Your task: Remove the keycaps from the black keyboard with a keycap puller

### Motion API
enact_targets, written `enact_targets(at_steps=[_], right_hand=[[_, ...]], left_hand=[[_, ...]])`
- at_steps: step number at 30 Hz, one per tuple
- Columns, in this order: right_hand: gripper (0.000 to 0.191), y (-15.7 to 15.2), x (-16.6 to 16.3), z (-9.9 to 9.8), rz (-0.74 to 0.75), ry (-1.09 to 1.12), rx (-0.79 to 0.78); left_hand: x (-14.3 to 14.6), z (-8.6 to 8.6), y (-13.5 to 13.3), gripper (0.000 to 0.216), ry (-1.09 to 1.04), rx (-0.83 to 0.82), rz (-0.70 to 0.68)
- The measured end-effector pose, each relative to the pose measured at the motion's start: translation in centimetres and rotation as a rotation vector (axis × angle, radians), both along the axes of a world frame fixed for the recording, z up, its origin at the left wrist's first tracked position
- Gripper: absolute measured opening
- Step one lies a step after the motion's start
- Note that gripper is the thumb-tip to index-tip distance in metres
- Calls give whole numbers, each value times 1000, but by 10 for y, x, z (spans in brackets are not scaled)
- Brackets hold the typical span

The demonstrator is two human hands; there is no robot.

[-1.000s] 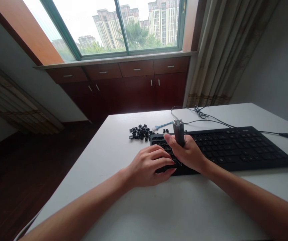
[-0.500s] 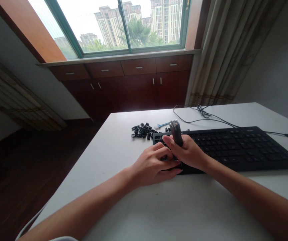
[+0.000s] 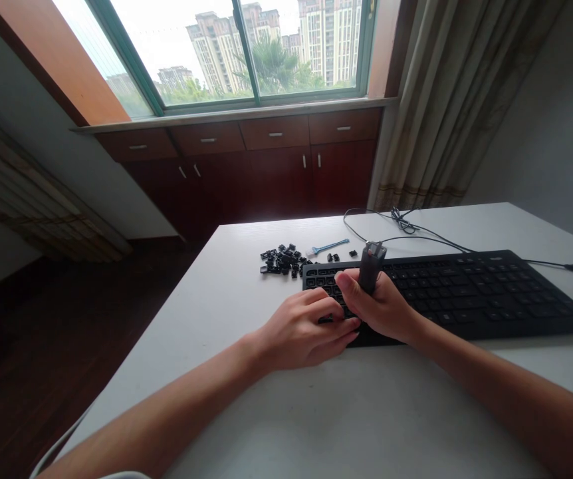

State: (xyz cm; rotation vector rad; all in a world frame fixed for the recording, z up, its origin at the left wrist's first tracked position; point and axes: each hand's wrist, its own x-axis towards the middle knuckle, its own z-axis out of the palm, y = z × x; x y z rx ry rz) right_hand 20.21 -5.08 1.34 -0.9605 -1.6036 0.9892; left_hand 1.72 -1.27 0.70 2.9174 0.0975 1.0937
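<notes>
A black keyboard lies on the white table, its left end under both my hands. At that end, several key positions show bare sockets without caps. My left hand rests on the keyboard's lower left part, fingers bent and close together; its thumb is hidden. My right hand is closed in a fist round a dark handled tool, held nearly upright with the thumb along it. The tool's upper end has a squarish, shiny edge; its lower end is hidden between my hands. The fingers of both hands nearly touch.
A pile of loose black keycaps lies beyond the keyboard's left corner. Near it are a small blue-handled brush and a few more caps. A black cable runs along the back. The table's left edge slopes beside my left arm.
My right hand and the tool have shifted to the right, and the tool's top has dropped slightly. More bare key sockets and the brush's handle now show. My left hand has barely moved.
</notes>
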Motion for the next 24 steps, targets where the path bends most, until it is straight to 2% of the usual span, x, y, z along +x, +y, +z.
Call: enact_targets(at_steps=[9,12,17,24], right_hand=[[52,1,-3,1,-86,89,15],[55,2,-5,1,-126,135,24],[56,1,-7,4,-131,85,42],[53,0,-9,6,-150,27,-32]], left_hand=[[0,-4,-5,19,79,-106,79],[1,-3,-6,18,45,-114,75],[0,-4,-4,12,-76,-108,39],[0,-6,-1,29,-89,-304,62]])
